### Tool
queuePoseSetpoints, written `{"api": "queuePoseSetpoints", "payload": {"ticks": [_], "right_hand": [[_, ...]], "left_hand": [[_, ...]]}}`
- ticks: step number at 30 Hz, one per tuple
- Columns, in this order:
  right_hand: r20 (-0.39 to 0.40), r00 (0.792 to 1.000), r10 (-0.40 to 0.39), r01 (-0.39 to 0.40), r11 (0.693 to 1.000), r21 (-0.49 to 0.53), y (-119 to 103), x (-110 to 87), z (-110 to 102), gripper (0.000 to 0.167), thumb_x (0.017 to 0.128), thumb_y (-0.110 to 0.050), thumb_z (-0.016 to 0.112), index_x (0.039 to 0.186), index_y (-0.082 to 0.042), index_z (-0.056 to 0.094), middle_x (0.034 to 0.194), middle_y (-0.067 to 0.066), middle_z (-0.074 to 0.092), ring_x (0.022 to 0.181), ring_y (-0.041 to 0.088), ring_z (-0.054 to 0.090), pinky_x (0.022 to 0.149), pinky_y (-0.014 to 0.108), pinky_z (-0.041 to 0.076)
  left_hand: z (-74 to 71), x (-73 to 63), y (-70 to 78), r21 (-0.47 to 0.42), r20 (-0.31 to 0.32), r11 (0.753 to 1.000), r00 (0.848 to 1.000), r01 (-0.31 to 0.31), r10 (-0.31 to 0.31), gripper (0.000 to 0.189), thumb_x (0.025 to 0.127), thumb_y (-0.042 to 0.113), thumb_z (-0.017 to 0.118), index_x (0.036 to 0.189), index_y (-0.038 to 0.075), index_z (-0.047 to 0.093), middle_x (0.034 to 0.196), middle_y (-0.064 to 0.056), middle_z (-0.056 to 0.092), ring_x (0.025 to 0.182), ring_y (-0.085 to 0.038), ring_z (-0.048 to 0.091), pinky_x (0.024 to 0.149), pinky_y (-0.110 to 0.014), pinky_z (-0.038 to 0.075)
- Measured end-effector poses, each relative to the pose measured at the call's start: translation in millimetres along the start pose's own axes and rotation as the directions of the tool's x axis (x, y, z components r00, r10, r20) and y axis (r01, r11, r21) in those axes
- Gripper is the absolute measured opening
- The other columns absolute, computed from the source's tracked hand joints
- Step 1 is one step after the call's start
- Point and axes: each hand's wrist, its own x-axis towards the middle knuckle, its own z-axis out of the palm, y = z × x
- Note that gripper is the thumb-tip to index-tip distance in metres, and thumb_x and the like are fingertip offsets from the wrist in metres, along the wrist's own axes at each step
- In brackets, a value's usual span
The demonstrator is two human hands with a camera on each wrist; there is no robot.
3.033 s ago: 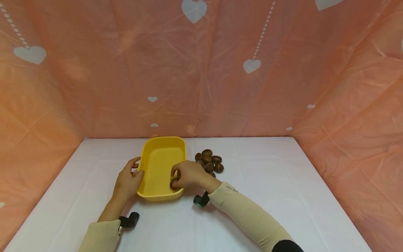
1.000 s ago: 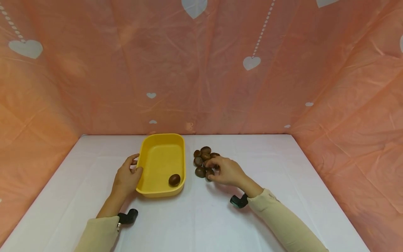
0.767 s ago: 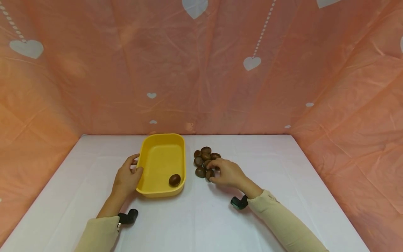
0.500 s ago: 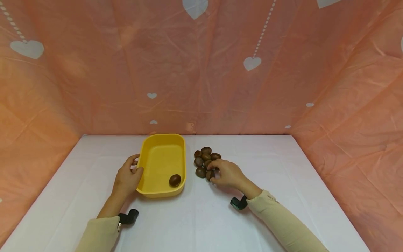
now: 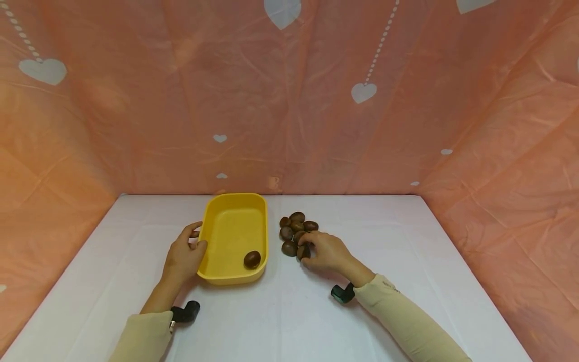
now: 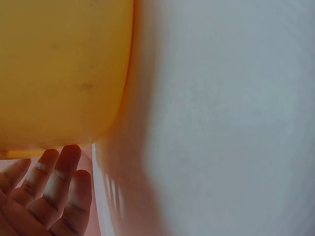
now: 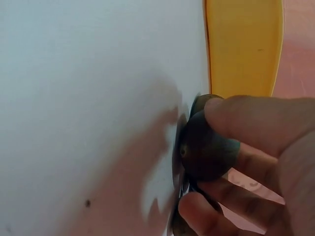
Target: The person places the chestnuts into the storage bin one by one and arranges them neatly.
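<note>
My left hand (image 5: 183, 256) grips the left side of a yellow plastic tray (image 5: 232, 280), thumb over the rim and fingers against the outer wall. In the left wrist view, fingertips (image 6: 71, 152) touch the tray's outside. One glossy brown chestnut (image 5: 252, 259) lies in the tray's near right corner. To the right of the tray, my right hand (image 5: 330, 255) pinches a chestnut (image 5: 302, 252) at the near edge of a small pile. The right wrist view shows the thumb against this dark chestnut (image 7: 209, 150), with fingers on its other side. The hand partly hides the pile.
Several more chestnuts (image 5: 297, 217) lie close together on the white tablecloth (image 5: 271, 322). Black wrist cameras (image 5: 186, 311) stick out below both hands. An orange sheet with pale hearts (image 5: 289, 110) hangs at the back and sides.
Three seconds ago my right hand was over the tray with a chestnut; that one now lies inside. The hand has moved right to the pile and pinches another. My left hand stays put.
</note>
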Motion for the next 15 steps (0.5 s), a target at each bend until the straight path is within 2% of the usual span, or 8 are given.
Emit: {"api": "queuePoseSetpoints", "payload": {"ticks": [9,15], "right_hand": [[-0.032,0.999,-0.008,0.005,0.995,-0.096,-1.7,0.2,0.8,0.032,0.07,-0.03,0.078,0.098,-0.021,0.066,0.094,-0.006,0.067,0.08,0.011,0.058,0.07,0.034,0.048],[-0.028,1.0,-0.001,-0.001,0.996,-0.085,-1.1,1.0,1.8,0.03,0.071,-0.03,0.076,0.097,-0.022,0.066,0.092,-0.007,0.067,0.08,0.011,0.058,0.07,0.034,0.048]], "left_hand": [[0.2,0.1,-0.4,-0.005,-0.001,1.0,1.0,-0.002,0.002,0.053,0.095,0.021,0.047,0.146,0.011,0.037,0.132,-0.019,0.052,0.095,-0.026,0.058,0.074,-0.028,0.047],[-0.4,0.2,-0.2,0.002,0.012,1.0,1.0,0.008,-0.008,0.054,0.095,0.022,0.047,0.147,0.011,0.036,0.133,-0.019,0.051,0.097,-0.026,0.058,0.075,-0.029,0.047]]}}
